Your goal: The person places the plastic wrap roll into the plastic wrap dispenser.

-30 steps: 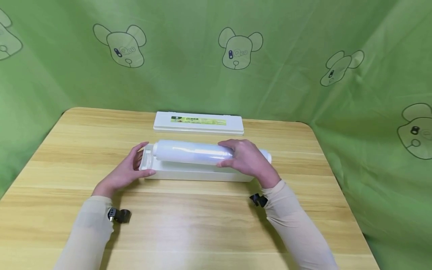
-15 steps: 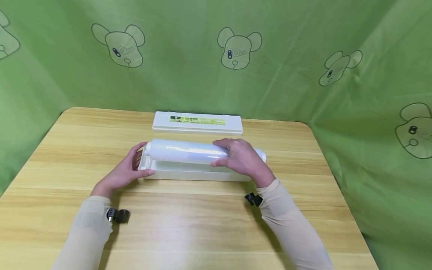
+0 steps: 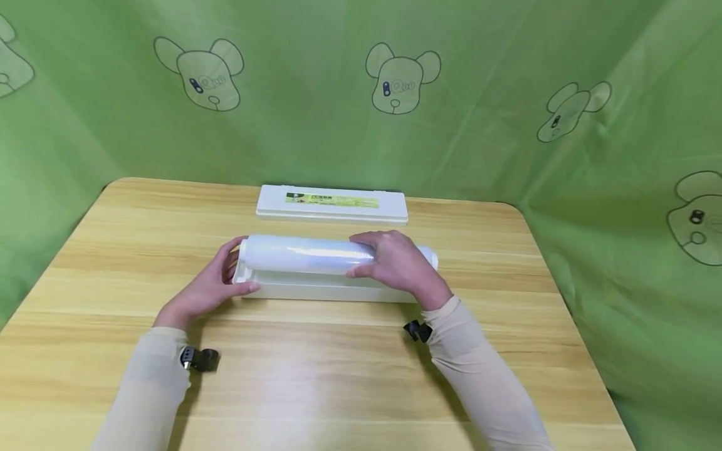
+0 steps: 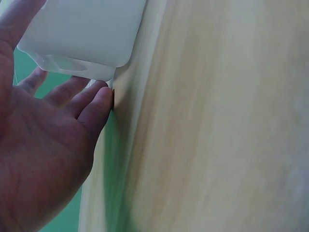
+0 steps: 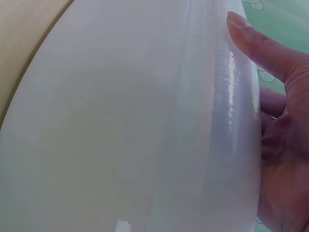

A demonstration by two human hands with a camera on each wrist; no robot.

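Observation:
A roll of plastic wrap [image 3: 299,254] lies lengthwise over an open white box [image 3: 333,290], whose inside shows below the roll. My right hand [image 3: 392,263] grips the roll right of its middle, thumb on the near side and fingers over the far side. In the right wrist view the glossy roll [image 5: 145,121] fills most of the picture, with the thumb against it. My left hand [image 3: 211,282] holds the box's left end between thumb and fingers. The left wrist view shows the box's end wall [image 4: 87,31], with the fingertips behind it.
A white lid [image 3: 333,205] with a green and yellow label lies at the back of the wooden table [image 3: 316,376]. Behind the table hangs a green curtain [image 3: 304,94] printed with cartoon heads. Both wrists carry small black cameras.
My right hand has shifted the roll to the left, so its left end now sits over the box's left end. The left hand stays in place on the box.

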